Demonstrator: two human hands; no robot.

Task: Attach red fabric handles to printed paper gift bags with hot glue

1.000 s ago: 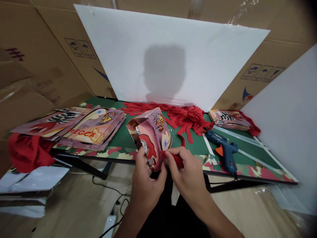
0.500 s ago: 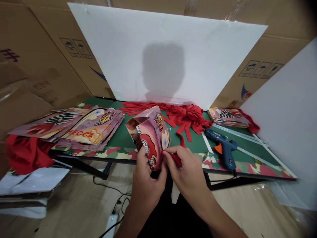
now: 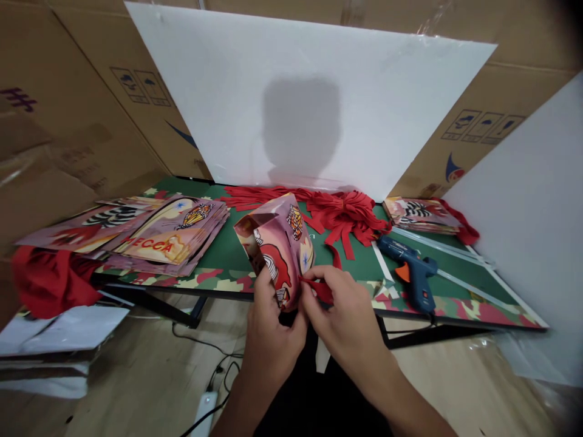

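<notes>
A printed paper bag point(image 3: 282, 243) with a butterfly and pink-red artwork is tilted in front of me, its open mouth facing up and left. My left hand point(image 3: 276, 328) grips its lower part, fingers on the near side. My right hand point(image 3: 344, 309) pinches a red ribbon point(image 3: 322, 290) against the bag's right edge. One end of that ribbon seems to meet the bag there; the exact join is hidden by my fingers. Behind the bag lies a heap of cut red ribbons point(image 3: 348, 212) on the green mat point(image 3: 228, 249).
Stacked flat printed bags point(image 3: 173, 233) lie on the left, a smaller stack point(image 3: 423, 213) at the back right. A blue glue gun point(image 3: 412, 270) rests on the right, near clear glue sticks point(image 3: 449, 246). A white board point(image 3: 310, 103) stands behind. Red fabric point(image 3: 54, 282) hangs over the left edge.
My right fingers have shifted slightly at the bag's edge, and more of the red ribbon shows between them. The bag has barely moved in my left hand.
</notes>
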